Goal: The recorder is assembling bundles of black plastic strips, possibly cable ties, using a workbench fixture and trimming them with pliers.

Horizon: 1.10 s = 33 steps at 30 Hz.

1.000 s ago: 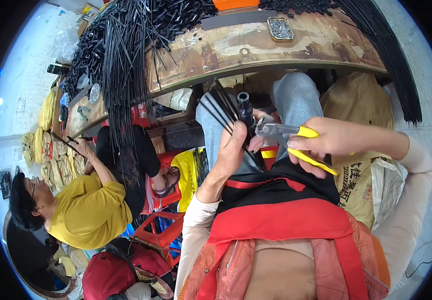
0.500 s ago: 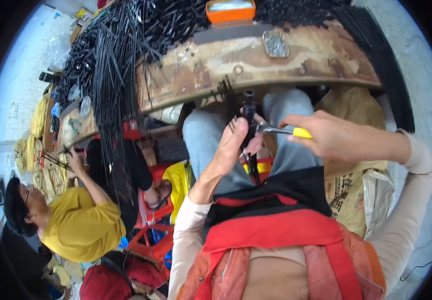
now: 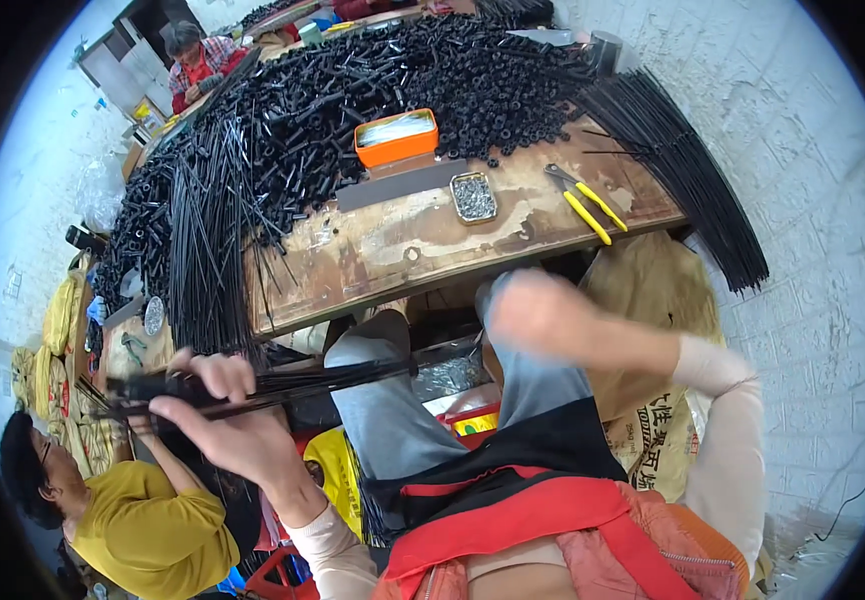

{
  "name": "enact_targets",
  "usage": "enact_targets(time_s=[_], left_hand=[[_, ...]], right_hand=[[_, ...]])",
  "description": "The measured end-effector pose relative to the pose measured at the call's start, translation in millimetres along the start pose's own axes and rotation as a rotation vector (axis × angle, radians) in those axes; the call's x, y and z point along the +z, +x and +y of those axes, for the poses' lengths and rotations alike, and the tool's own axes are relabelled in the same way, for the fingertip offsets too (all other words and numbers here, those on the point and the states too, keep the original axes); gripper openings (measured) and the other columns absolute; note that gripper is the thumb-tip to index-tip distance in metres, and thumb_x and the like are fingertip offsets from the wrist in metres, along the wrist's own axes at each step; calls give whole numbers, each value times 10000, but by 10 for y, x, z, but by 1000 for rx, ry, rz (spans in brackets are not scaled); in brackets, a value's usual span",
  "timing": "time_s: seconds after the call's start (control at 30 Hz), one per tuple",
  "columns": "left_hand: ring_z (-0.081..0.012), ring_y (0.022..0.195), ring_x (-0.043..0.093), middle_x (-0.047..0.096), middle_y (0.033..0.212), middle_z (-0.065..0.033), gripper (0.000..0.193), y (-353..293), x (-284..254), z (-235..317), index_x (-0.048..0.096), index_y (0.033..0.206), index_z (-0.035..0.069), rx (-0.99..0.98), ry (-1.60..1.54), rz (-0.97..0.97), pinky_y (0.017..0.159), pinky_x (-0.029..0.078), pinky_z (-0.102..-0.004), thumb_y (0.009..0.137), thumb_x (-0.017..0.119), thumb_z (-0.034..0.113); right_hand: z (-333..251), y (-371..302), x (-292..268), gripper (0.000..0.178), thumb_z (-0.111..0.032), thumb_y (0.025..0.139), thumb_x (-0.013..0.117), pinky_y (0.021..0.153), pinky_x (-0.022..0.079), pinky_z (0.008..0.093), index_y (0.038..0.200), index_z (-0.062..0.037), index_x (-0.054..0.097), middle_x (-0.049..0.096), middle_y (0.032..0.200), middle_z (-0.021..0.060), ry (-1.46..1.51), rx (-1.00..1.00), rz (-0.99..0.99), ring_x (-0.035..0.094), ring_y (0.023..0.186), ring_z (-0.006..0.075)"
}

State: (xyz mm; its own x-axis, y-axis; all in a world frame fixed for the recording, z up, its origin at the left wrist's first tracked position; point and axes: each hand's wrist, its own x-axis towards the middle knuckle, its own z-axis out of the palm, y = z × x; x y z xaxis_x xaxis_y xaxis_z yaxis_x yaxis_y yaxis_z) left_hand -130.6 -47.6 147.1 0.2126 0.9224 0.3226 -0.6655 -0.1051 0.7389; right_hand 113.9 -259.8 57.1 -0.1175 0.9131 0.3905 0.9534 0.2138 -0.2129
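My left hand (image 3: 238, 425) is closed around a bundle of thin black rods (image 3: 338, 376) held roughly level over my left side. A thicker dark part sits among the rods at the hand; its details are blurred. My right hand (image 3: 543, 315) is smeared by motion above my right knee, just off the table's front edge, and its fingers cannot be made out. Pliers (image 3: 589, 205) with yellow handles lie on the wooden table (image 3: 353, 260), up and to the right of that hand.
Behind stand a heap of black tubular parts (image 3: 323, 110), an orange box (image 3: 397, 140) and a small metal tray (image 3: 474, 198) of tiny pieces. Long black rods overhang at left (image 3: 208, 240) and right (image 3: 693, 170). A co-worker in yellow (image 3: 153, 525) sits at my left.
My right hand has let go of the pliers, which now lie on the table. My left hand has swung leftward with the black rods. The view has tilted up over the table.
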Motion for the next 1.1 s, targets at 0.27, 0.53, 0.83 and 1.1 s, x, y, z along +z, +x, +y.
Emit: enact_targets(time_s=[0.27,0.53,0.83,1.1], left_hand=[[-199,856,507,532,928,-102,379,-347,-113,-452,503,973,-7,-408,-493,-4,834,456,-321,972,515,372],[-393,1164,537,545,1208,-287,619,-1106,-306,-2000,398,1245,-115,-1297,-798,251,1051,418,-515,1026,280,452],[-211,1034,623,656,1084,-169,487,-1435,-1422,-1889,615,1111,-29,-1257,-95,-822,890,493,-322,1010,433,412],[-131,1089,545,609,1183,-73,340,-1164,103,-885,560,1281,-30,-441,337,-605,947,414,-255,1003,497,156]], right_hand=[[-534,-505,-129,404,47,729,654,509,529,229,1084,-33,478,592,1130,167,1510,735,634,637,744,159],[-448,-1001,-1182,250,-20,844,607,455,357,174,870,-120,379,475,832,19,1041,478,1094,397,551,41],[-671,-477,-294,405,25,678,822,707,473,222,1010,-64,606,595,961,5,1130,646,263,585,858,79],[-594,175,39,211,0,779,735,588,456,214,933,-46,598,607,801,1,1379,642,183,561,659,53]])
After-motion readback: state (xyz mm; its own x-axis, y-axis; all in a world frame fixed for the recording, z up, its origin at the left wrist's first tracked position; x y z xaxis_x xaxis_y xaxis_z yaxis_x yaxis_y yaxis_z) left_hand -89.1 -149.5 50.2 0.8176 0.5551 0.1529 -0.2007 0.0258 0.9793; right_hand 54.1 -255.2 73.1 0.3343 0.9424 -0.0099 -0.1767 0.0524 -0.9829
